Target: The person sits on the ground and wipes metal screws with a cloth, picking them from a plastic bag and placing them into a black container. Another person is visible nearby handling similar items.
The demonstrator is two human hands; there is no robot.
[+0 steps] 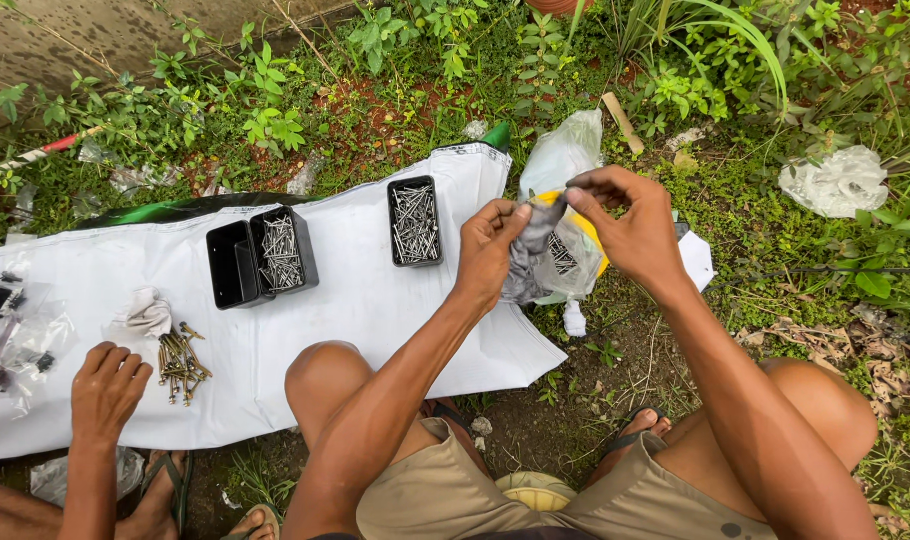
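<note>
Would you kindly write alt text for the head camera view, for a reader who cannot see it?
A squatting person's left hand and right hand grip a clear plastic bag of nails over grassy ground. On a white sheet lie two black trays of nails, brass screws and another person's hand.

We see a white sheet (355,300), black trays (263,255) of grey nails (415,222), brass-yellow screws (180,362) and a clear bag (555,260).

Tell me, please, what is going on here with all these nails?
A squatting person holds a clear plastic bag of nails in both hands, left hand and right hand pinching its top. On the white sheet sit black trays holding nails. A second person's hand rests beside brass screws.
</note>
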